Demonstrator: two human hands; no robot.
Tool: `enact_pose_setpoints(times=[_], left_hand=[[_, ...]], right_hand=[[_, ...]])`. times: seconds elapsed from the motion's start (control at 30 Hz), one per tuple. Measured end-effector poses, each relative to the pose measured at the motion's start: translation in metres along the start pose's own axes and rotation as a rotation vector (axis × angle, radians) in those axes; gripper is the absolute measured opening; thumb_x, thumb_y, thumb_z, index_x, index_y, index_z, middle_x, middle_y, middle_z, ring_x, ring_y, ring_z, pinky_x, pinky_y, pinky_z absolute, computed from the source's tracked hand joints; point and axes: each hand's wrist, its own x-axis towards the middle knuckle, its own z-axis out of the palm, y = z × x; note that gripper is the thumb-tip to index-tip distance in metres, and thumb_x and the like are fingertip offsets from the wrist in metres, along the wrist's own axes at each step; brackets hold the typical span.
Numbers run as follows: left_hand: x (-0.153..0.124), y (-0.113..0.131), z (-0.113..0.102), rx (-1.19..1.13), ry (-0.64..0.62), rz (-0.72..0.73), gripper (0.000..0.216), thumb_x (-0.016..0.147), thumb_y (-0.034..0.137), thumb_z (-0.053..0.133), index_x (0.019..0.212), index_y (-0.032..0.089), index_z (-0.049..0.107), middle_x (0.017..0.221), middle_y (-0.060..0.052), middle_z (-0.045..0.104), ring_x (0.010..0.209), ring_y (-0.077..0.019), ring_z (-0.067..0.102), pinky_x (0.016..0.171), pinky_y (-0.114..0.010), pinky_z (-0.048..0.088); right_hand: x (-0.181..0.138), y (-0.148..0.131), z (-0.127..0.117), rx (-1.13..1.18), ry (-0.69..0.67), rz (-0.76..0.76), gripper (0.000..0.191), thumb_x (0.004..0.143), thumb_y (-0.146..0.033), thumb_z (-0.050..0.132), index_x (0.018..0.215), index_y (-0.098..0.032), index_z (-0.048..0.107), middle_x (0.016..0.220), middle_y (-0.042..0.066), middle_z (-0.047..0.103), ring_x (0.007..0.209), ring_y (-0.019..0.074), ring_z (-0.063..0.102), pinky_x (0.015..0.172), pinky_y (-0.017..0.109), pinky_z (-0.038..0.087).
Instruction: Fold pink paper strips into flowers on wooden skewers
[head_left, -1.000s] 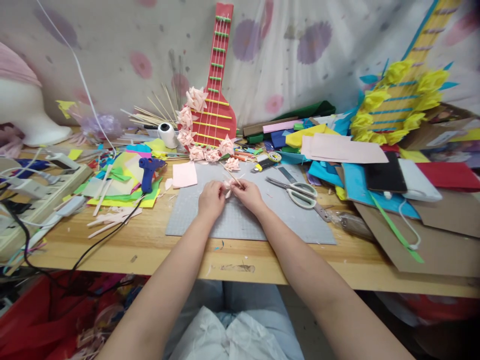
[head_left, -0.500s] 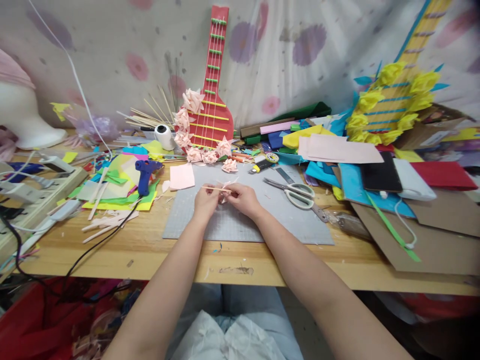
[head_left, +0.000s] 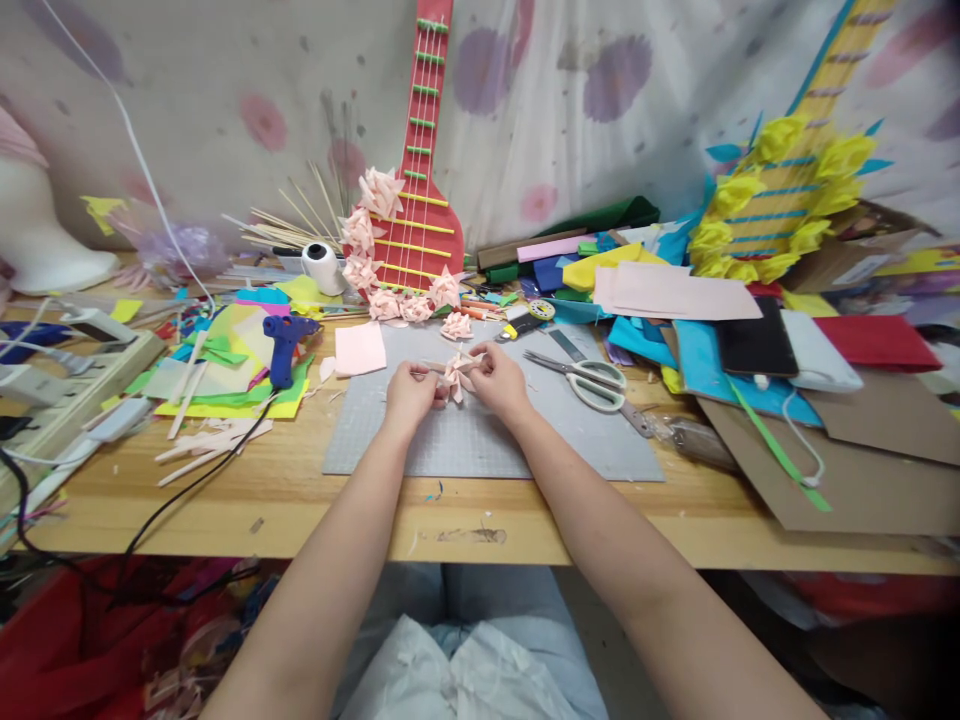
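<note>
My left hand and my right hand meet over the grey cutting mat. Both pinch a small pink paper flower held on a thin wooden stick just above the mat. Fingers of both hands are closed around it. A loose pink flower lies on the mat just beyond my hands. More pink flowers edge the body of a red cardboard guitar leaning on the wall behind. A pink paper square lies at the mat's far left corner.
Scissors lie right of my hands. A blue glue gun rests on coloured paper sheets at left, its black cable trailing off the table edge. Piled foam sheets, cardboard and a yellow-flowered guitar crowd the right. A power strip sits far left.
The stick, angled up to the right one second ago, swung level and leftward. Now the pink flower shows between my fingers, and both hands have shifted slightly away from me.
</note>
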Motion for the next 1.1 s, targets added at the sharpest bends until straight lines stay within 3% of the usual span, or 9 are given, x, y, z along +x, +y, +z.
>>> enact_pose_setpoints(times=[0.1, 0.2, 0.33, 0.43, 0.63, 1.1], left_hand=[[-0.002, 0.002, 0.0, 0.016, -0.02, -0.028, 0.021, 0.067, 0.025, 0.057, 0.078, 0.017, 0.042, 0.052, 0.002, 0.053, 0.048, -0.0162, 0.06, 0.044, -0.028, 0.049], [-0.005, 0.005, 0.0, -0.003, -0.06, -0.057, 0.028, 0.068, 0.032, 0.057, 0.083, 0.017, 0.04, 0.05, 0.002, 0.054, 0.046, -0.0176, 0.06, 0.042, -0.028, 0.048], [-0.006, 0.008, 0.001, -0.021, -0.077, -0.096, 0.037, 0.067, 0.037, 0.06, 0.089, 0.016, 0.038, 0.052, -0.001, 0.057, 0.046, -0.0186, 0.06, 0.041, -0.028, 0.048], [-0.006, 0.01, 0.002, -0.054, -0.108, -0.119, 0.037, 0.066, 0.038, 0.061, 0.086, 0.015, 0.042, 0.059, -0.005, 0.061, 0.05, -0.0187, 0.061, 0.043, -0.028, 0.049], [-0.008, 0.016, 0.003, -0.337, -0.241, -0.126, 0.018, 0.062, 0.019, 0.064, 0.072, 0.012, 0.052, 0.069, -0.006, 0.062, 0.063, -0.0136, 0.062, 0.057, -0.023, 0.051], [-0.006, 0.021, 0.004, -0.509, -0.19, -0.212, 0.017, 0.056, 0.011, 0.062, 0.072, 0.013, 0.057, 0.069, -0.001, 0.057, 0.059, -0.0078, 0.053, 0.052, -0.021, 0.046]], right_hand=[[0.008, 0.011, -0.004, -0.078, -0.035, 0.118, 0.03, 0.065, -0.024, 0.047, 0.094, -0.022, 0.055, 0.062, -0.003, 0.056, 0.054, 0.0121, 0.047, 0.05, 0.022, 0.029], [0.011, 0.018, -0.004, -0.109, -0.092, 0.139, 0.037, 0.064, -0.023, 0.05, 0.101, -0.023, 0.055, 0.066, -0.001, 0.059, 0.056, 0.0129, 0.049, 0.051, 0.022, 0.03], [0.008, 0.018, 0.001, -0.092, -0.083, 0.066, 0.021, 0.07, -0.029, 0.048, 0.086, -0.024, 0.061, 0.069, -0.001, 0.062, 0.062, 0.0135, 0.052, 0.054, 0.022, 0.032], [0.003, 0.01, 0.002, -0.008, 0.022, -0.062, 0.021, 0.074, -0.03, 0.045, 0.086, -0.024, 0.061, 0.07, -0.002, 0.062, 0.064, 0.0123, 0.053, 0.058, 0.022, 0.036], [-0.003, -0.002, 0.001, 0.118, 0.148, -0.129, 0.021, 0.074, -0.027, 0.045, 0.086, -0.021, 0.061, 0.07, -0.002, 0.062, 0.061, 0.011, 0.053, 0.061, 0.022, 0.039], [-0.005, -0.002, 0.005, 0.213, 0.146, -0.189, 0.017, 0.072, -0.023, 0.048, 0.084, -0.021, 0.06, 0.072, -0.002, 0.064, 0.061, 0.0099, 0.055, 0.06, 0.021, 0.04]])
